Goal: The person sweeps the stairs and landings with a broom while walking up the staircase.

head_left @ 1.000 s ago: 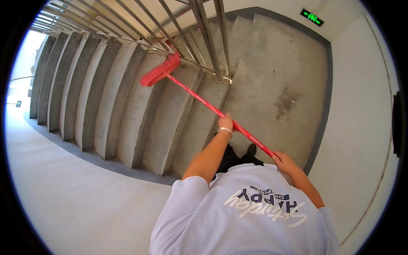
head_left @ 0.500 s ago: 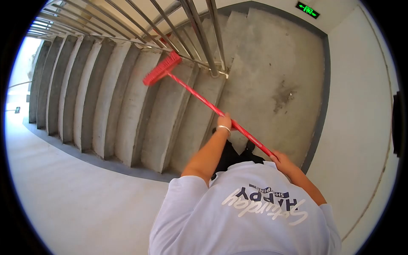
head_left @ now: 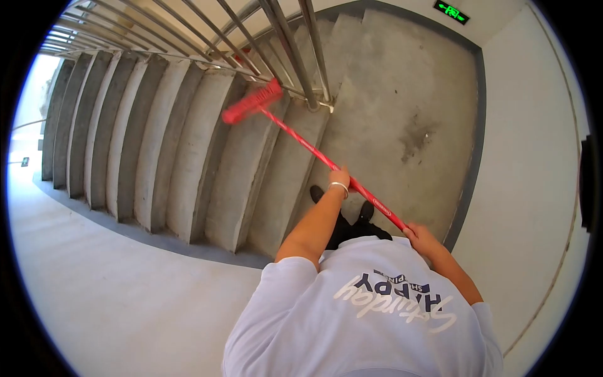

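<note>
A red broom (head_left: 308, 147) slants across the view, its long handle running from the lower right up to a wide bristled head (head_left: 252, 102). The head is over the upper steps beside the railing; I cannot tell whether its bristles touch a step. My left hand (head_left: 340, 178), with a light band on the wrist, is closed around the middle of the handle. Near the handle's end my right hand (head_left: 419, 237) is wrapped round it, close to my body. Both hands hide short stretches of the handle.
Concrete stairs (head_left: 210, 157) descend to the left, and more steps lie at the top behind the metal railing (head_left: 286, 47). My black shoes (head_left: 366, 212) are near the edge of the landing (head_left: 408, 94). A dark stain (head_left: 416, 138) marks its floor. A green exit sign (head_left: 451, 11) hangs on the wall.
The broom head has shifted right, nearer the railing post. My left hand has moved slightly right with the handle, and my right hand a little too. More of my shoes shows.
</note>
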The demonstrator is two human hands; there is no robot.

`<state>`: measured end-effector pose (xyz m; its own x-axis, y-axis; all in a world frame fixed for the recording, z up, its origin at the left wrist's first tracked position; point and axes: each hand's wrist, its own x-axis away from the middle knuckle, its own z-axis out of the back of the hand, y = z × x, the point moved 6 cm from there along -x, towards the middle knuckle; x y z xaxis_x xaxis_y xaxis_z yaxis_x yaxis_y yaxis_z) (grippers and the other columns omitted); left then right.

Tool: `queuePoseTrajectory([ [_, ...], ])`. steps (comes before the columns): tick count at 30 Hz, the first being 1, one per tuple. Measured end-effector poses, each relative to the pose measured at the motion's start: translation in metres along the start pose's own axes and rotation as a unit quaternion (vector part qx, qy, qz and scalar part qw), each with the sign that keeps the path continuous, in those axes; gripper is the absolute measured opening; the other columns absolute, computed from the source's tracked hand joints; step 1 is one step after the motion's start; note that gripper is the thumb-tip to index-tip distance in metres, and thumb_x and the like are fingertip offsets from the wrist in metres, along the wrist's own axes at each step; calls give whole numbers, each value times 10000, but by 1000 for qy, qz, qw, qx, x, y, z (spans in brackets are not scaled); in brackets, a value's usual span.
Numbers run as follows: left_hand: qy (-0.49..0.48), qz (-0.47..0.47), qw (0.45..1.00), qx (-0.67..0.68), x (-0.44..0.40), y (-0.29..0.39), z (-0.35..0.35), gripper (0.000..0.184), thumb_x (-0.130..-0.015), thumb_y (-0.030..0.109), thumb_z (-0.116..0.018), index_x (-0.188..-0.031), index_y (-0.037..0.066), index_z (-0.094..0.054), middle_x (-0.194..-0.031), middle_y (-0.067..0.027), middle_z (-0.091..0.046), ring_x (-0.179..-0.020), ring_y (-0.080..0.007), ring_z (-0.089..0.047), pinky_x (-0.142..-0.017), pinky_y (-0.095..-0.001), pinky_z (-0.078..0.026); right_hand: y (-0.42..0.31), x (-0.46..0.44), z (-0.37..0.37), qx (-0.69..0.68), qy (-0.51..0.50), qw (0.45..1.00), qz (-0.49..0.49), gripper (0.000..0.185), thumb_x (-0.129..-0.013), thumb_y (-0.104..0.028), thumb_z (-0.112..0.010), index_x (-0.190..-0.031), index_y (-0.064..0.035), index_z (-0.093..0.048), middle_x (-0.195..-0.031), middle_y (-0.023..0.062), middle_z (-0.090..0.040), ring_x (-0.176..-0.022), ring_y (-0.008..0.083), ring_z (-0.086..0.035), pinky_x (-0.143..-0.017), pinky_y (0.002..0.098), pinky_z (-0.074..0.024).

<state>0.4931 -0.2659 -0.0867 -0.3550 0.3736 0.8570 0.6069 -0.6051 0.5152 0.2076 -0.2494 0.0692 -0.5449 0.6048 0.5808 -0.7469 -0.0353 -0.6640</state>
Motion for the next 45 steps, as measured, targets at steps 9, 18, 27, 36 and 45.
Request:
queuePoseTrajectory([
  [9,-30,-119,992,13,20,-26,-18,297,-908,253,-472,-850,-37,-459,-656,-155,-585,-538,-287,-624,-459,-449,-551,0,40,21,39,6,998,-40,305,-919,-300,-455,-955,-19,-569,-794,222,-600,-710,386,-564,-647,428,-439],
  [18,-61,-2,998,-3,31,-60,-52,288,-903,251,-446,-922,-36,-451,-719,-168,-585,-590,-301,-629,-486,-478,-563,38,60,29,4,-19,997,-73,309,-908,-321,-477,-949,-29,-570,-771,223,-597,-723,394,-567,-643,427,-442],
  [27,-68,55,996,1,15,-44,-70,292,-903,255,-445,-957,-31,-457,-755,-186,-598,-591,-326,-633,-462,-484,-559,48,41,24,10,34,999,-35,306,-907,-298,-468,-961,-17,-576,-783,227,-600,-724,388,-581,-650,434,-447],
  [36,-113,38,992,37,42,-80,-54,286,-903,268,-445,-997,-2,-430,-766,-174,-582,-616,-326,-631,-536,-514,-556,35,75,37,54,4,996,-75,306,-907,-295,-470,-951,-16,-586,-750,243,-591,-699,405,-579,-635,436,-452],
  [45,-94,-8,985,146,-53,100,24,300,-918,287,-386,-933,0,-469,-780,-162,-606,-651,-300,-632,-563,-461,-570,-127,-89,68,197,71,975,70,321,-909,-295,-468,-1176,-139,-552,-898,190,-626,-823,369,-595,-708,440,-465],
])
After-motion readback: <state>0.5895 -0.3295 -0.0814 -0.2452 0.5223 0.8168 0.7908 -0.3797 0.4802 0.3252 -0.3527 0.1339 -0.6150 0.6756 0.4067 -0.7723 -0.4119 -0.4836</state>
